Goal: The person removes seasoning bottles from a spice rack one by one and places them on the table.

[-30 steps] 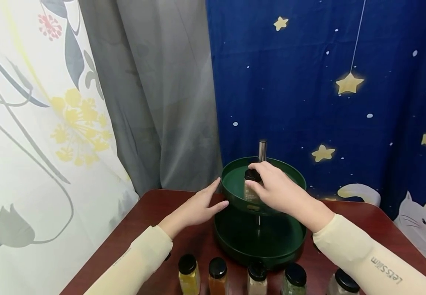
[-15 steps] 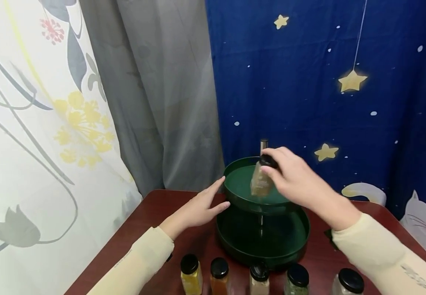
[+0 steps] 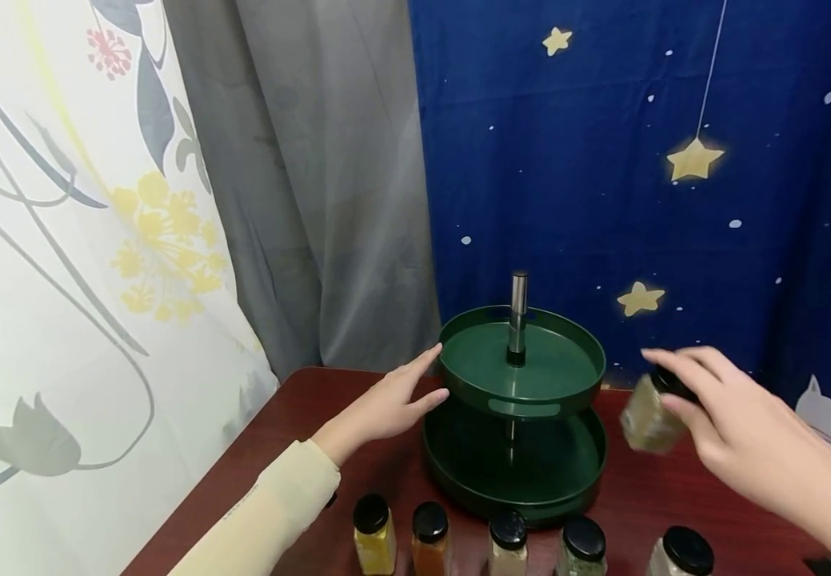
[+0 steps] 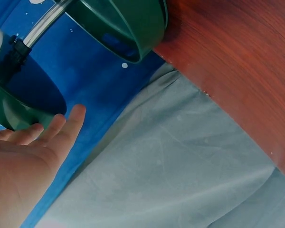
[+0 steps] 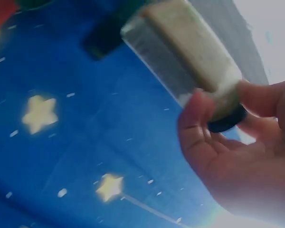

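Note:
A glass spice jar (image 3: 649,418) with a black lid and pale brownish powder hangs tilted in the air, right of a green two-tier round tray stand (image 3: 523,406). My right hand (image 3: 742,424) grips it near the lid; in the right wrist view the fingers and thumb pinch the jar (image 5: 190,47) by its lid end. At the stand's left side my left hand (image 3: 386,404) has its fingers straight, fingertips at the upper tier's rim. The left wrist view has the left hand (image 4: 33,156) against the green tier (image 4: 19,111). A metal post (image 3: 518,312) rises from the upper tier.
Several black-lidded spice jars stand in a row at the table's front: yellow (image 3: 375,540), orange-brown (image 3: 429,544), beige (image 3: 507,552), green (image 3: 582,552) and whitish (image 3: 681,554). Curtains (image 3: 357,200) hang behind the red-brown table (image 3: 264,456).
My right hand has lifted the spice jar out of the upper tier and carried it right, clear of the stand. The left hand has stayed at the rim.

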The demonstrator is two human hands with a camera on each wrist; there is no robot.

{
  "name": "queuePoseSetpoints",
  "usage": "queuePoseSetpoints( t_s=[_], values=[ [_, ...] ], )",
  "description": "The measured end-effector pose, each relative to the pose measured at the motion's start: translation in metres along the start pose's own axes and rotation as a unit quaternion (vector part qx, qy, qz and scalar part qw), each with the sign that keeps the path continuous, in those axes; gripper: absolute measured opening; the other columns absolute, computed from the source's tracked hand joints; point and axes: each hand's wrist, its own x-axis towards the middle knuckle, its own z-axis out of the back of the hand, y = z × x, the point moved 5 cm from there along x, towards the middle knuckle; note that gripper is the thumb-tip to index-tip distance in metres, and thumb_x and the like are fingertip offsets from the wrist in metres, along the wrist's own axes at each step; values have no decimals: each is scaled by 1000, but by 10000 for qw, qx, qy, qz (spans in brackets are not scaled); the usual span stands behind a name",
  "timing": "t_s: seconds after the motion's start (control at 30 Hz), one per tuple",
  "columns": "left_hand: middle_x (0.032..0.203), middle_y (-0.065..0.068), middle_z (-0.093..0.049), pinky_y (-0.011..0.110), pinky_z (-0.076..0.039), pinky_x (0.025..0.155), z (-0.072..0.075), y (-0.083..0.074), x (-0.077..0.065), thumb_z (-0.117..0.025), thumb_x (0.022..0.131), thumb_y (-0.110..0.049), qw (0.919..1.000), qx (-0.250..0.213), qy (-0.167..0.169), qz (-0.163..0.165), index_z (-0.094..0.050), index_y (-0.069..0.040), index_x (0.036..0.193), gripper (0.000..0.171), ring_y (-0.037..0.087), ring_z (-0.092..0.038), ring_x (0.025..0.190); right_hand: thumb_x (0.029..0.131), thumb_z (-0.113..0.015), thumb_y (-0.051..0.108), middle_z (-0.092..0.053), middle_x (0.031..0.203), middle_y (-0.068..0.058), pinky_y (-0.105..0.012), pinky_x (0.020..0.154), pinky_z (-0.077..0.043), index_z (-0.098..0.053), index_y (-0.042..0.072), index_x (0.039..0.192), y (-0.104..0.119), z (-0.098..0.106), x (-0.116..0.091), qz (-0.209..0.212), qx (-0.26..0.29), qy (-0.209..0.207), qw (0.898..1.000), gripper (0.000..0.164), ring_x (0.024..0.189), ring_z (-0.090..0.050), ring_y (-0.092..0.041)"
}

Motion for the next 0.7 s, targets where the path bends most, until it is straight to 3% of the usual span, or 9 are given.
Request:
queuePoseSetpoints(
  t_s=[0.13,0.3,0.4,0.47,0.53,0.6,0.7],
  values=[
    [157,-11,-18,49,-30,111,0,0,1,-43,98,-56,10000,22,18,-42,-10,-31,156,71,17,-26,140,79,-73,1,-52,106,-15,-26,41,-38,-58,6,124,-27,-20,-43,-391,-504,324,9974,47,65,-52,-17],
    [157,-11,-16,47,-29,111,1,-1,4,-44,99,-53,9999,87,45,-94,-8,-31,156,71,16,-23,140,67,-80,2,-55,96,-7,-34,48,-47,-63,10,109,-61,-43,-90,-529,-808,619,9934,46,67,-55,-16],
    [158,-11,-16,47,-29,111,1,-2,4,-44,99,-53,9999,115,69,-95,-9,-31,156,71,16,-24,140,67,-82,9,-56,98,-1,-32,57,-52,-63,14,107,-76,-59,-111,-614,-755,1464,9844,45,77,-55,-12],
    [157,-10,-17,48,-30,111,1,-2,3,-44,99,-53,9999,115,59,-73,-9,-31,156,71,17,-25,140,72,-80,14,-56,102,-1,-34,64,-55,-61,14,110,-83,-71,-122,-840,-612,2261,9685,43,84,-55,-13],
    [157,-10,-17,48,-30,111,1,-2,3,-44,99,-53,9999,104,41,-51,-10,-30,156,71,17,-25,140,78,-76,19,-55,107,-4,-39,70,-56,-58,12,116,-87,-81,-130,-1130,-380,3008,9462,42,91,-54,-18],
    [157,-10,-17,49,-30,110,1,-2,2,-45,98,-53,10000,80,21,-23,-10,-30,156,72,18,-25,140,81,-74,23,-55,111,-8,-45,72,-56,-56,10,120,-88,-89,-137,-1399,-154,3532,9249,44,95,-54,-26],
    [157,-10,-17,49,-30,110,0,-2,1,-45,98,-54,10000,59,24,-18,-9,-30,156,73,17,-25,140,82,-72,30,-53,113,-9,-48,71,-55,-55,11,122,-91,-99,-146,-1659,90,3970,9027,47,97,-52,-28]
  ],
)
